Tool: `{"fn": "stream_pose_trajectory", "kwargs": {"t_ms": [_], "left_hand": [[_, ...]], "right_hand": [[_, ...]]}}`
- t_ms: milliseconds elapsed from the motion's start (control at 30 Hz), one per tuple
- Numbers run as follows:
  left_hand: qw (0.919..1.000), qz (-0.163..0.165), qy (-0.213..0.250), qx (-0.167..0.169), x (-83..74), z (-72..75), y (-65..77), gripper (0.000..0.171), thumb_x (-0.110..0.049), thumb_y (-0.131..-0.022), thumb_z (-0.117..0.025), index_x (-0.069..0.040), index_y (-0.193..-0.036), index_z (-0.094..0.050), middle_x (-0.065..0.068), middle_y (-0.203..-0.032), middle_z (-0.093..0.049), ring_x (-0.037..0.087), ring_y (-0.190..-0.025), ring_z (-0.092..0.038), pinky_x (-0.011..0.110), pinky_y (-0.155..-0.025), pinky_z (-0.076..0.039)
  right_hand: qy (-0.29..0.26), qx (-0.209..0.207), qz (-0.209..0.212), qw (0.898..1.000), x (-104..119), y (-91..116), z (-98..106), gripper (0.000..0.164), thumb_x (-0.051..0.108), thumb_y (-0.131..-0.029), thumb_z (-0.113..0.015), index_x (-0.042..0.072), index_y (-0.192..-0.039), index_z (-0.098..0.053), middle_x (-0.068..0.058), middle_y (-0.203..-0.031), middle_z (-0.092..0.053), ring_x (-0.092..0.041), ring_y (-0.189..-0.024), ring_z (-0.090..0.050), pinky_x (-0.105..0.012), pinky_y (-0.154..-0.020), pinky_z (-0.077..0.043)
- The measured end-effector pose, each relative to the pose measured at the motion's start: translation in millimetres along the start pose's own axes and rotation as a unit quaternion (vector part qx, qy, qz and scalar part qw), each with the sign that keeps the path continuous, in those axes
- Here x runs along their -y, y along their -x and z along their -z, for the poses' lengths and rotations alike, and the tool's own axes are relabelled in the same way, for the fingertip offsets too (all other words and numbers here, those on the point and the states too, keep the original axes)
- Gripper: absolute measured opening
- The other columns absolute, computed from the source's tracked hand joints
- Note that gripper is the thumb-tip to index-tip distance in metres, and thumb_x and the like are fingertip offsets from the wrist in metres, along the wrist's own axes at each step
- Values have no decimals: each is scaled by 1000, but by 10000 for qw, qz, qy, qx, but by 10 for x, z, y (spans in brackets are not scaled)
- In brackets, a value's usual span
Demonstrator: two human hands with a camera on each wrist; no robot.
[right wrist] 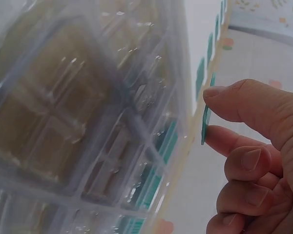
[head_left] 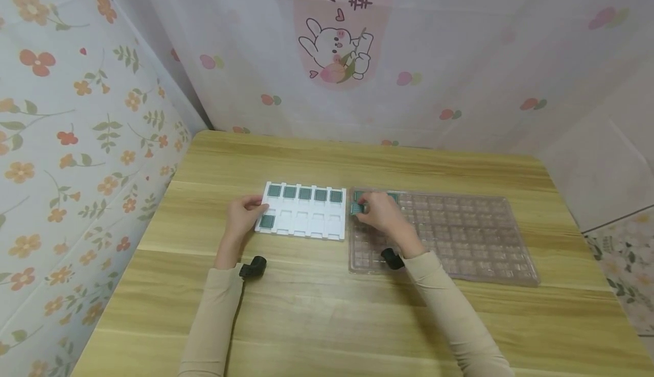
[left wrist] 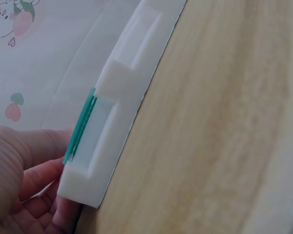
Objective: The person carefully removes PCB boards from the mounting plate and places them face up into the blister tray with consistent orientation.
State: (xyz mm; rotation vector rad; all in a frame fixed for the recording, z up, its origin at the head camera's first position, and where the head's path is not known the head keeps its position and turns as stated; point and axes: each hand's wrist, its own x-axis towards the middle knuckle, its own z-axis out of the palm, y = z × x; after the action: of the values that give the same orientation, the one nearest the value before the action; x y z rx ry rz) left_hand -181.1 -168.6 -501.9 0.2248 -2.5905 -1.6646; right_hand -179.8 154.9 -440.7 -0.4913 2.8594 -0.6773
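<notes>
My left hand (head_left: 242,218) grips the left end of a white compartment tray (head_left: 318,206), its thumb and fingers at the edge in the left wrist view. Square green chips (head_left: 305,193) fill the tray's back row, and one more chip (head_left: 267,221) sits in the front-left pocket, seen edge-on in the left wrist view (left wrist: 80,126). Between thumb and index finger, my right hand (head_left: 383,216) pinches a thin green chip (right wrist: 205,122), held over the left end of a clear plastic tray (head_left: 460,235). The other right fingers are curled.
More green chips (head_left: 392,196) lie in the clear tray's back-left pockets, partly behind the right hand. Both trays stand side by side on a wooden table (head_left: 306,309). Patterned curtains (head_left: 245,42) hang behind and to the left. Each wrist bears a black camera (head_left: 254,267).
</notes>
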Motion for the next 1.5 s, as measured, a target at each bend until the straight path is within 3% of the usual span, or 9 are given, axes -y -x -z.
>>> {"fn": "stream_pose_trajectory", "kwargs": {"t_ms": [400, 1200, 1500], "left_hand": [[10000, 41, -51, 64, -20, 16, 12, 32, -6, -82, -70, 9, -110, -64, 25, -101, -65, 31, -88, -63, 11, -63, -43], [9999, -123, -78, -10, -9, 7, -3, 29, -3, -81, -71, 10, -106, -65, 25, -96, -66, 29, -84, -63, 11, -62, -42], [9999, -95, -92, -28, -4, 6, -8, 29, -4, -81, -71, 9, -106, -65, 25, -97, -66, 30, -86, -63, 11, -63, -41]], "right_hand": [[59, 142, -307, 9994, -106, -52, -50, 28, 10, -82, -71, -5, -104, -64, -10, -80, -64, -12, -56, -50, -23, -51, -42], [340, 408, -360, 9979, -131, -97, -61, 29, 13, -84, -69, -3, -108, -64, -4, -69, -55, -11, -52, -44, -24, -49, -37], [368, 378, -299, 9982, -138, -87, -65, 29, 13, -84, -70, -3, -108, -64, -7, -82, -59, -12, -54, -46, -23, -50, -38]]}}
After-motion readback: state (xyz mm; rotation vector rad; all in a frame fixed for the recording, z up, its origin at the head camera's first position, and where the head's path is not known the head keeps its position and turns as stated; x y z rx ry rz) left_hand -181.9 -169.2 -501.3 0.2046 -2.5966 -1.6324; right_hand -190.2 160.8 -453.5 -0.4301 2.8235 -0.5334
